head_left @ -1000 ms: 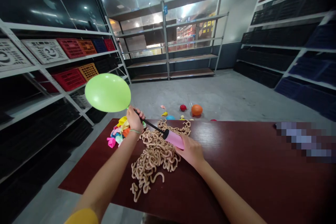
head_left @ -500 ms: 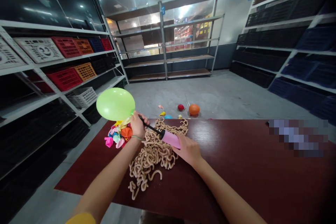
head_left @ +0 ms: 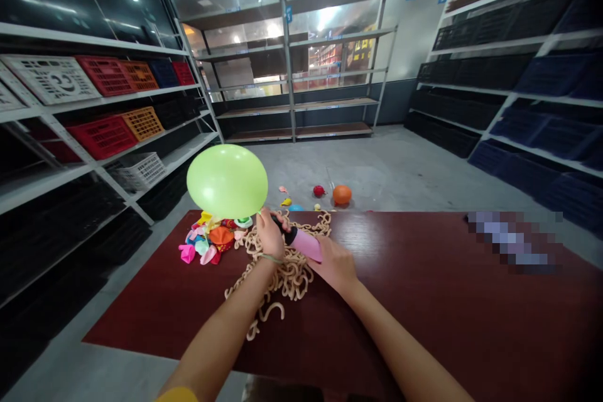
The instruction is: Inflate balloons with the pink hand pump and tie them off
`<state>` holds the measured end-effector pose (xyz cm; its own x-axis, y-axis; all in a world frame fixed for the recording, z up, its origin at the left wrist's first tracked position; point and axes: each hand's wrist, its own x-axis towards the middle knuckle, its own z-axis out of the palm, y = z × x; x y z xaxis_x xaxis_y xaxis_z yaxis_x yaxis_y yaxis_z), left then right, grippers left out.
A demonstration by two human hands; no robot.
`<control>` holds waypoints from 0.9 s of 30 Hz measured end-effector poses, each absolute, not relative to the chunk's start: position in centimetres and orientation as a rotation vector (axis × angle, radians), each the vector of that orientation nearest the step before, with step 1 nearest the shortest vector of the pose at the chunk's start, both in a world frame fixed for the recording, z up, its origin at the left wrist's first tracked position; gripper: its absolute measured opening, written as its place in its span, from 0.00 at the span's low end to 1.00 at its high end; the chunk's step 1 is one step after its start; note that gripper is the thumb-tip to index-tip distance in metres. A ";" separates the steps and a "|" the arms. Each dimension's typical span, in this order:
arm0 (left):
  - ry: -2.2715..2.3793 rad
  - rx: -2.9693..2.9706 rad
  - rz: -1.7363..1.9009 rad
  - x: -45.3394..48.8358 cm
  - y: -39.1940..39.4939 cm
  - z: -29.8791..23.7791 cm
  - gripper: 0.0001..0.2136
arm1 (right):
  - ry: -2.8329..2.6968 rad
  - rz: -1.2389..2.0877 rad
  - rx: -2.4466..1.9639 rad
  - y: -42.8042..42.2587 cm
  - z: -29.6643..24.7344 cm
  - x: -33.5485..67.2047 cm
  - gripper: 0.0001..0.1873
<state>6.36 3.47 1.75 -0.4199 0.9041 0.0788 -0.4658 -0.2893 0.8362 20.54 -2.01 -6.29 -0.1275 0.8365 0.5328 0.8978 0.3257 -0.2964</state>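
Observation:
A blown-up green balloon [head_left: 227,180] sits on the black nozzle of a pink hand pump [head_left: 308,245]. My left hand [head_left: 271,235] is closed around the balloon's neck at the nozzle. My right hand [head_left: 335,264] grips the pump's pink barrel, just right of the left hand. Both hands hover over a pile of tan S-shaped clips [head_left: 277,270] on the dark red table [head_left: 424,301]. A heap of limp coloured balloons [head_left: 207,242] lies left of the clips, under the green balloon.
On the grey floor beyond the table lie an orange balloon [head_left: 342,194], a small red balloon [head_left: 319,190] and a few scraps. Metal shelves with coloured crates [head_left: 101,135] line the left; dark crates fill the right shelves. A blurred patch [head_left: 516,242] sits on the table's right.
The pump has been pushed in: my left hand and the balloon moved right, close to my right hand. The balloon looks fuller than half a second ago.

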 end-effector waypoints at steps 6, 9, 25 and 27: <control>0.940 0.666 1.933 0.9 5.2 4.6 0.10 | -2.003 -0.137 -1.442 -1.7 -6.8 20.5 0.21; 0.942 0.633 1.993 0.0 5.6 5.0 0.10 | -1.985 -0.157 -1.407 -1.4 -6.7 20.4 0.19; 1.021 0.786 1.905 3.5 3.4 1.9 0.12 | -2.022 -0.080 -1.476 -1.9 -5.9 20.8 0.24; 1.029 0.728 2.019 1.4 3.9 2.5 0.12 | -2.030 -0.062 -1.468 -2.0 -5.7 21.1 0.25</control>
<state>1.45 3.85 2.50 -0.5625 0.8133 0.1490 -0.3572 -0.4016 0.8433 21.06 -2.04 -5.69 -0.1851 0.8418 0.5070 0.8711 0.3794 -0.3118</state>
